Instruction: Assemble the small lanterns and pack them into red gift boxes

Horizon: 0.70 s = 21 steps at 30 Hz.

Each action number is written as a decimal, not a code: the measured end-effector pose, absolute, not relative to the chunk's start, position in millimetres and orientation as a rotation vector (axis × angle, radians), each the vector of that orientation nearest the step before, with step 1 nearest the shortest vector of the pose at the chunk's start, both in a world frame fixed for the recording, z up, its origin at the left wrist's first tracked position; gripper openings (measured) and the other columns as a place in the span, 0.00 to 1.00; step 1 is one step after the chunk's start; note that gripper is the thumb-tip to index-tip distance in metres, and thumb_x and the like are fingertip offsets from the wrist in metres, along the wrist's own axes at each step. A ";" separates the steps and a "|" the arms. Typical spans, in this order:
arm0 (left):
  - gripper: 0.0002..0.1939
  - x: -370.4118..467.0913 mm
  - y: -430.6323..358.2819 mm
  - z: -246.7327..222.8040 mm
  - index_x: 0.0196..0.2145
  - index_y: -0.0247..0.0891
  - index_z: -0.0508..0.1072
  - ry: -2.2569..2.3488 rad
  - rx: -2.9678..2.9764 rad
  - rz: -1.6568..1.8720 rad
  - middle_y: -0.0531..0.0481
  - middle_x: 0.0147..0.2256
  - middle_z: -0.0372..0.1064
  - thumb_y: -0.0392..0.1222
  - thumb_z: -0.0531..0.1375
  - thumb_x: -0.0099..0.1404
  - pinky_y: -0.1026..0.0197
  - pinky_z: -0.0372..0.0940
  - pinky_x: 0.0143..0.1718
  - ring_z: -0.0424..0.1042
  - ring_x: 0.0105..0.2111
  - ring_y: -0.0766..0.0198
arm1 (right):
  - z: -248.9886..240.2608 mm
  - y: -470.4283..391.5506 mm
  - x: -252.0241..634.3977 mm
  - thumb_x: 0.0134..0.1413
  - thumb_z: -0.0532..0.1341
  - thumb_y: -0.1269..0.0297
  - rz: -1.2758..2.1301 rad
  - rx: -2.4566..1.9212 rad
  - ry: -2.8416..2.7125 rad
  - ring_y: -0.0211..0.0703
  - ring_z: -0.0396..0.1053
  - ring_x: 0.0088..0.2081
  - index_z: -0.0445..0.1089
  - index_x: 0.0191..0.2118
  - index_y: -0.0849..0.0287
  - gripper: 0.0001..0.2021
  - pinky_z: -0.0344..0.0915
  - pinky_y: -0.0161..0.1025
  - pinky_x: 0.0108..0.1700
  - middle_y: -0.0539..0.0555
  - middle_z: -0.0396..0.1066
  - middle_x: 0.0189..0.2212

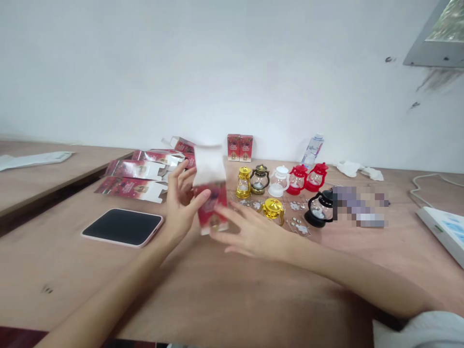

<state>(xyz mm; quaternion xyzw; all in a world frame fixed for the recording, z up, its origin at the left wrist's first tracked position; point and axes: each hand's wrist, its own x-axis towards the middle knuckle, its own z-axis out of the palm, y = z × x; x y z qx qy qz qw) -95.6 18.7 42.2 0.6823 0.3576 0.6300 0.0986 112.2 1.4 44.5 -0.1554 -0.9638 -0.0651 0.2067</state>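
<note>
Upright between my hands is a red printed box (213, 205) with its white top flap raised; it is slightly blurred. My left hand (183, 205) grips the box from the left, thumb across its front. Against the lower right side of the box rest the spread fingers of my right hand (250, 229). Flattened red cartons (132, 188) lie in a pile to the left. Two closed red boxes (239, 148) stand by the wall. Several small lanterns, among them a gold one (243, 182), a white one (279, 181) and a black one (319, 209), stand right of the box.
A phone (123, 227) lies on the wooden table (174, 304) at the left. Behind the lanterns leans a clear bottle (312, 151). Crumpled tissues (350, 168) lie near the wall, and a white device (444, 232) with a cable sits at the right edge.
</note>
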 end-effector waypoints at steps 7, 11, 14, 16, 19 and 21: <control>0.33 -93.4 13.4 40.4 0.58 0.48 0.58 1.041 1.947 1.654 0.50 0.40 0.61 0.39 0.64 0.57 0.69 0.68 0.30 0.70 0.37 0.67 | 86.9 -4.6 134.5 0.56 0.62 0.63 -0.373 -0.565 -2.781 0.60 0.60 0.57 0.63 0.55 0.57 0.21 0.66 0.55 0.52 0.63 0.63 0.55; 0.28 -94.2 10.2 38.6 0.57 0.47 0.61 1.074 2.046 1.722 0.47 0.46 0.59 0.40 0.62 0.59 0.63 0.70 0.38 0.66 0.45 0.61 | 101.5 3.1 157.3 0.50 0.65 0.67 -0.367 -0.881 -2.785 0.60 0.66 0.49 0.63 0.54 0.57 0.25 0.69 0.53 0.42 0.63 0.66 0.50; 0.22 -94.1 11.5 33.6 0.54 0.44 0.64 1.116 2.110 1.705 0.46 0.47 0.60 0.42 0.60 0.61 0.64 0.69 0.35 0.68 0.41 0.62 | 100.2 12.8 168.9 0.50 0.64 0.69 -0.234 -1.072 -2.826 0.56 0.70 0.41 0.62 0.55 0.54 0.25 0.67 0.43 0.32 0.60 0.69 0.45; 0.19 -90.8 11.1 30.2 0.51 0.43 0.63 1.095 2.085 1.650 0.47 0.43 0.63 0.43 0.58 0.63 0.66 0.66 0.28 0.69 0.36 0.64 | 98.1 19.2 170.1 0.51 0.62 0.70 -0.079 -1.120 -2.885 0.50 0.71 0.35 0.63 0.54 0.54 0.23 0.63 0.38 0.27 0.58 0.69 0.41; 0.17 -81.7 6.2 27.9 0.48 0.42 0.60 1.011 2.029 1.601 0.51 0.35 0.63 0.44 0.58 0.63 0.66 0.65 0.27 0.67 0.31 0.66 | 99.3 26.0 165.3 0.52 0.60 0.73 0.124 -1.079 -2.973 0.44 0.70 0.31 0.66 0.47 0.55 0.16 0.58 0.35 0.26 0.55 0.69 0.37; 0.20 -75.7 1.0 28.8 0.48 0.42 0.57 1.000 1.985 1.547 0.52 0.35 0.62 0.43 0.60 0.60 0.65 0.66 0.29 0.67 0.31 0.66 | 104.1 28.1 163.0 0.51 0.60 0.74 0.230 -1.020 -3.012 0.43 0.69 0.32 0.67 0.43 0.56 0.13 0.57 0.34 0.28 0.54 0.69 0.36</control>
